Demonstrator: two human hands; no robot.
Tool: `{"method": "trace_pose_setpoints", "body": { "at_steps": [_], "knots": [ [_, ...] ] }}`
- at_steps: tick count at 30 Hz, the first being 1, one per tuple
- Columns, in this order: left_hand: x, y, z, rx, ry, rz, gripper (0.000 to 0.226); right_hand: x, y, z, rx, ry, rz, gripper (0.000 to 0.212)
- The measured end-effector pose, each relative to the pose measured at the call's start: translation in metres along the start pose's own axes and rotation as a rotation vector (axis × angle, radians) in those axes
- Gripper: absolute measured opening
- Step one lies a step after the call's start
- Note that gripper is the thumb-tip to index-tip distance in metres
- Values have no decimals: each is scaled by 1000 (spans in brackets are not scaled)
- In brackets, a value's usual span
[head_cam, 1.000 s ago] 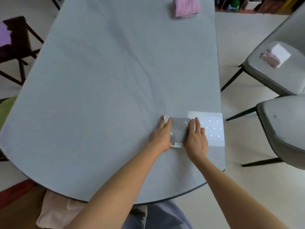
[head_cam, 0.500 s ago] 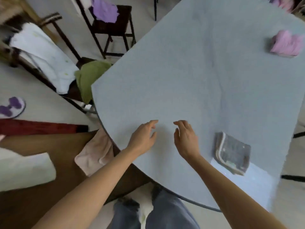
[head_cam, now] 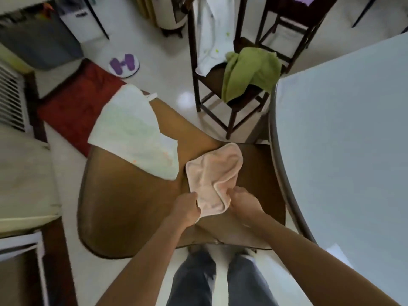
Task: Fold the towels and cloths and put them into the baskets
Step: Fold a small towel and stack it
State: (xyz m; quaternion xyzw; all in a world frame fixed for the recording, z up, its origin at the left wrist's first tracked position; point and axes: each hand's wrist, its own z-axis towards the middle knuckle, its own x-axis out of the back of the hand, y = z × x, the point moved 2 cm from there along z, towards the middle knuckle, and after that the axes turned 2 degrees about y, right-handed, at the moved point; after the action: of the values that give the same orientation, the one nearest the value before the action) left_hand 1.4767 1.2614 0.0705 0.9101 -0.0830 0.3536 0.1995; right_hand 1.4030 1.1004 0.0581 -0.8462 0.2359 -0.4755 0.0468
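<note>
A pale tiled floor [head_cam: 72, 186] runs under everything here, with a low brown wooden seat [head_cam: 123, 206] in the middle of the view and the curved edge of a light grey table [head_cam: 344, 151] filling the right side. A pale pink cloth [head_cam: 213, 173] lies on the seat near its right edge, close beside the table's rim, its far part rumpled and rounded. The left hand [head_cam: 186, 209] grips the near left edge of the pink cloth, fingers curled around the fabric, and the right hand [head_cam: 242, 203] grips the near right edge in the same way (both sets of fingertips are tucked under the cloth and cannot be seen). A white towel [head_cam: 136, 133] with faint coloured marks is draped over the seat's far left corner, just beside the pink cloth but apart from it. Beyond the seat stands a dark wooden chair [head_cam: 220, 102] carrying a crumpled green towel [head_cam: 249, 71] on its seat and a white cloth [head_cam: 209, 34] hanging at its back. A red mat [head_cam: 72, 107] lies on the floor to the left of the seat, with a round white disc [head_cam: 124, 65] bearing purple shapes just past it. The person's legs in grey trousers [head_cam: 198, 283] show at the bottom edge.
</note>
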Motion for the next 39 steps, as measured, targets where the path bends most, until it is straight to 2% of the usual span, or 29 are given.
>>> {"method": "trace_pose_setpoints", "body": {
  "at_steps": [6, 11, 13, 16, 20, 22, 24, 27, 31, 34, 37, 39],
  "knots": [
    [-67, -10, 58, -83, -74, 97, 36, -44, 23, 64, 132, -75, -307, 59],
    [-120, -13, 103, -161, 57, 284, 33, -74, 39, 114, 472, -66, -649, 65],
    [-141, -17, 111, -170, 109, 324, 41, -90, 44, 130, 580, -73, -749, 69],
    [-168, -23, 119, -115, 136, 319, 61, -116, 53, 148, 625, -84, -796, 74],
    [-180, -25, 121, -83, 160, 373, 73, -121, 56, 151, 547, -34, -753, 63],
    [-180, -24, 119, -62, 186, 373, 61, -123, 62, 144, 390, -43, -628, 55],
    [-178, -23, 113, -29, 204, 333, 47, -124, 66, 131, 276, 53, -494, 40],
    [-170, -23, 106, -27, 195, 303, 32, -126, 72, 109, 223, 158, -376, 41],
    [-154, -33, 99, -13, 163, 314, 20, -119, 71, 71, 122, 201, -280, 38],
    [-129, -40, 96, -49, 226, 393, 16, -111, 72, 50, 18, 219, -66, 19],
    [-103, -44, 91, -120, 281, 267, 14, -103, 66, 30, -30, 236, 45, 22],
    [-98, -42, 86, -204, 216, 205, 16, -102, 62, 21, -40, 218, 89, 31]
  ]
}}
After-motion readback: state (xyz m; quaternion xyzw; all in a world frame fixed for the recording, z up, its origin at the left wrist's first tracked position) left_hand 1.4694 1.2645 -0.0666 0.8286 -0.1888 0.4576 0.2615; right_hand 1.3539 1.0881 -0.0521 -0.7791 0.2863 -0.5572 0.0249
